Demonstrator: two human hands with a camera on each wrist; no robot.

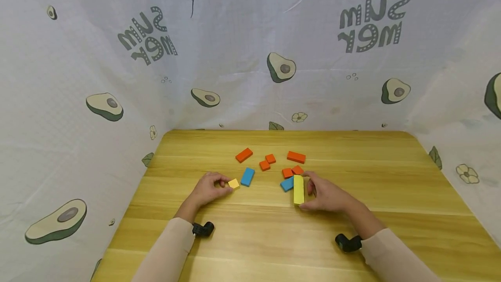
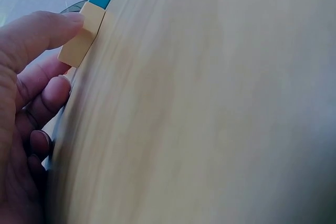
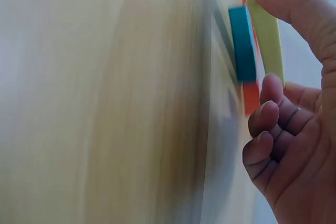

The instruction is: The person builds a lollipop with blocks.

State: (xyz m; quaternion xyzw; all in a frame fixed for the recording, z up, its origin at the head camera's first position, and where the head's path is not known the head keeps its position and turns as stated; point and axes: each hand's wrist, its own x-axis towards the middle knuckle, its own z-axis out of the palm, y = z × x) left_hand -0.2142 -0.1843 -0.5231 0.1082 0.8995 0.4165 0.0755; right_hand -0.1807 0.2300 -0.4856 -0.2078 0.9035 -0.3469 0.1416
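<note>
While your left hand [image 1: 209, 188] pinches a small yellow-orange block [image 1: 234, 184] between thumb and fingers, a flat orange-red rectangular block [image 1: 244, 155] and a flat blue rectangular block [image 1: 248, 177] lie to its right on the wood-grain table [image 1: 250, 243]; farther right, a second blue block [image 1: 287, 184] lies beside the long yellow rectangular block [image 1: 298, 189] that your right hand [image 1: 326, 193] pinches by its ends, thumb nearest you
</note>
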